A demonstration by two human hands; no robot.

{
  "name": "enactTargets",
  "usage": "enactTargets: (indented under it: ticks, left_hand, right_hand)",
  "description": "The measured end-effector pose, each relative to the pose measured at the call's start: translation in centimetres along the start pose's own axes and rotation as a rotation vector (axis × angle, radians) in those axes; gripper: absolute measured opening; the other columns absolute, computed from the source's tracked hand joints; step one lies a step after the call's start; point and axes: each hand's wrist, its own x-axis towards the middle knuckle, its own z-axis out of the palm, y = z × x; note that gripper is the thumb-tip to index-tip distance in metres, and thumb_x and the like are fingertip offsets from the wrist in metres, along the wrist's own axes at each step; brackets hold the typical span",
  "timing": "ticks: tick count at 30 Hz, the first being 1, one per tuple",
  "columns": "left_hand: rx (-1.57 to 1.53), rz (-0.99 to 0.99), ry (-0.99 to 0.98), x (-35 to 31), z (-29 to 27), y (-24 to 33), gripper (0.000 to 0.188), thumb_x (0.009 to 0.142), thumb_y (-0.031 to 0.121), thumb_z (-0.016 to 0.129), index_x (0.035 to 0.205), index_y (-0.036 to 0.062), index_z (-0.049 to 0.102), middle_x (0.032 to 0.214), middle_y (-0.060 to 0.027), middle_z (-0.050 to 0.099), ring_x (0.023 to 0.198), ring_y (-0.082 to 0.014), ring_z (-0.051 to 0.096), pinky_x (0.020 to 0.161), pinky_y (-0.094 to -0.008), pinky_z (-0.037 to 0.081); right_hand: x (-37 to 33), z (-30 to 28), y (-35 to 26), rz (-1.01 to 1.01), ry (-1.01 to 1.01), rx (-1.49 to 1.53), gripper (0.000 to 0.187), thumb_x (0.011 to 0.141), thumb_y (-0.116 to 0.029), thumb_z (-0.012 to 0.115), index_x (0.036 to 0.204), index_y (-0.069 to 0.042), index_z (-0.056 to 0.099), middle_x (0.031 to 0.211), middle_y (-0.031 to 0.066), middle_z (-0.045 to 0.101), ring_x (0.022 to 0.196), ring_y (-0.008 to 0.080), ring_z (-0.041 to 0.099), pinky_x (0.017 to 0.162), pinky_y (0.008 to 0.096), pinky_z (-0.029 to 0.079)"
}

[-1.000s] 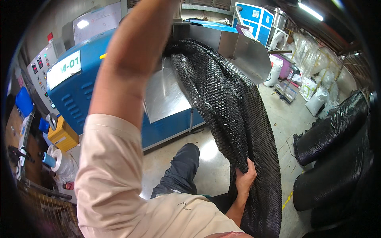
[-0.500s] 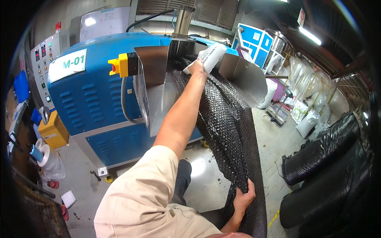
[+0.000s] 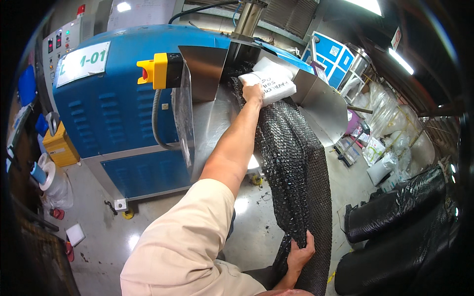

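Observation:
Stretched far forward, my left hand (image 3: 253, 92) grips a white, block-shaped foam pad (image 3: 276, 81) with dark handwriting on it. It presses the pad over black bubble wrap (image 3: 284, 143) at the mouth of a blue machine (image 3: 123, 98). The bubble wrap runs out of the metal chute (image 3: 212, 123) and hangs bunched down toward me. Low on the right, my right hand (image 3: 300, 255) is closed on the wrap's edge, part of its fingers hidden by the folds.
A yellow switch box (image 3: 157, 71) juts from the machine beside the chute. Black wrapped rolls (image 3: 395, 212) lie on the floor at right. Clear plastic bags (image 3: 387, 113) are piled behind them. At left stand a cardboard box (image 3: 61, 145) and a clear film roll (image 3: 52, 177).
The white pad has turned, so its written face now shows flatter and wider. My left hand stays at the chute, and my right hand keeps its hold on the bubble wrap. The view has shifted slightly.

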Motion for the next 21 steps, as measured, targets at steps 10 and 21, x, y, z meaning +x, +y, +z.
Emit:
enactTargets:
  ticks: [10, 21]
  left_hand:
    - [-0.141, -0.067, -0.028, 5.9, -1.9, -1.3, 0.089, 0.094, -0.006, 0.067, 0.169, 0.0071, 0.022, 0.124, -0.0217, 0.069, 0.088, -0.0253, 0.072, 0.067, -0.0384, 0.059]
    - [-0.352, -0.210, -0.118, 2.7, 0.4, -0.4, 0.090, 0.093, -0.005, 0.067, 0.170, 0.0137, 0.024, 0.103, -0.0168, 0.073, 0.061, -0.0188, 0.063, 0.050, -0.0360, 0.050]
  right_hand:
    - [1.3, 0.3, -2.4, -0.008, -0.068, 0.070, 0.056, 0.066, 0.008, 0.080, 0.121, 0.007, 0.067, 0.101, 0.0218, 0.069, 0.095, 0.0407, 0.069, 0.089, 0.0445, 0.054]
    - [1.6, -0.3, -3.0, 0.009, -0.044, 0.015, 0.052, 0.067, 0.007, 0.080, 0.118, 0.007, 0.068, 0.100, 0.0201, 0.069, 0.094, 0.0375, 0.070, 0.087, 0.0435, 0.055]
